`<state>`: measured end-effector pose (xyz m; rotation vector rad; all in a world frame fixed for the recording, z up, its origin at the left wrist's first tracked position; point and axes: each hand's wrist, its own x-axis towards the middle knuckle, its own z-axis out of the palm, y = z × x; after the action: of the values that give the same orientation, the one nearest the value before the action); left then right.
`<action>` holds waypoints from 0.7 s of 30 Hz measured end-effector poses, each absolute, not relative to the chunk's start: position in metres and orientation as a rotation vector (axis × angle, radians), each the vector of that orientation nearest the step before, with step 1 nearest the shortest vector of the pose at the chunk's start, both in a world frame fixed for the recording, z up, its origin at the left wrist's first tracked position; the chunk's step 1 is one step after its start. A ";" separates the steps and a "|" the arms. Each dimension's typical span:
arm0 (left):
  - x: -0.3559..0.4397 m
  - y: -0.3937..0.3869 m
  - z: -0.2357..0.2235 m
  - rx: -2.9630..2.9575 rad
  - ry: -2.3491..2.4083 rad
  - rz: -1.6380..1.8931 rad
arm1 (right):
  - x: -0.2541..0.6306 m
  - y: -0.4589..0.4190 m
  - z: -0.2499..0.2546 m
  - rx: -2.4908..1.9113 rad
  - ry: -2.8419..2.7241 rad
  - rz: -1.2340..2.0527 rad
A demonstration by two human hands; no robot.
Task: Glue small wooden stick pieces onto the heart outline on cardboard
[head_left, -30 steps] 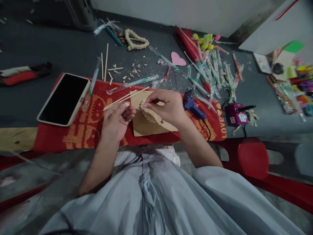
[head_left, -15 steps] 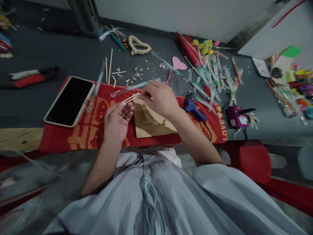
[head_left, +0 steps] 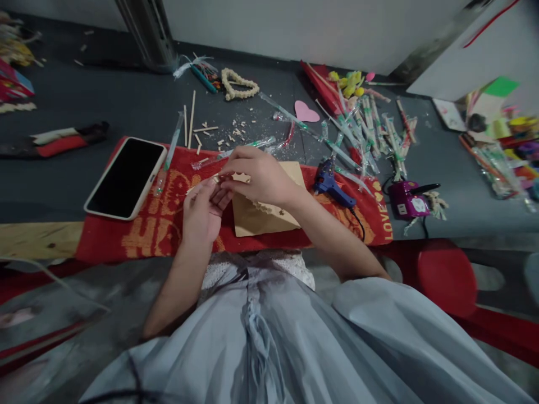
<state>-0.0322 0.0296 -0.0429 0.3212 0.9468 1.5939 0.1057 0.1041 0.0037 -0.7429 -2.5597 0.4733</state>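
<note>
My left hand (head_left: pixel 202 213) is closed, palm up, on thin wooden sticks (head_left: pixel 191 189); their pale ends show at its side and near the fingertips. Against those fingertips my right hand (head_left: pixel 263 177) is pinched on the same sticks, mostly hidden by its fingers. Below the right hand lies a tan board (head_left: pixel 248 221) on a red towel (head_left: pixel 147 238). A bumpy, pale curved piece (head_left: pixel 263 209) rests on the board, partly covered by my right hand and wrist. Right of that wrist, a blue glue gun (head_left: pixel 332 185) lies on the towel.
A phone (head_left: pixel 124 179) lies at the left. Behind are loose sticks (head_left: pixel 191 118), small cut bits (head_left: pixel 238 132), a bumpy heart-shaped frame (head_left: pixel 239 90) and a pink paper heart (head_left: pixel 306 111). Plastic-wrapped sticks (head_left: pixel 377 129) and a purple device (head_left: pixel 408 199) are at the right.
My right hand has moved left, closing the gap to the left hand's fingertips. The two sticks that spanned between the hands are now mostly hidden by fingers.
</note>
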 end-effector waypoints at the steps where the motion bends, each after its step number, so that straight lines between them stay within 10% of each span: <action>1: -0.032 0.030 -0.043 0.334 0.955 1.588 | 0.105 0.103 0.003 -0.754 -2.564 0.461; 21: -0.028 0.029 -0.035 0.388 1.080 1.596 | 0.171 0.170 0.022 -1.427 -2.558 0.114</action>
<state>-0.0279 0.0289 -0.0353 0.3882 1.0804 1.5964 0.1709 0.1697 0.0217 -1.4271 -2.5580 0.1136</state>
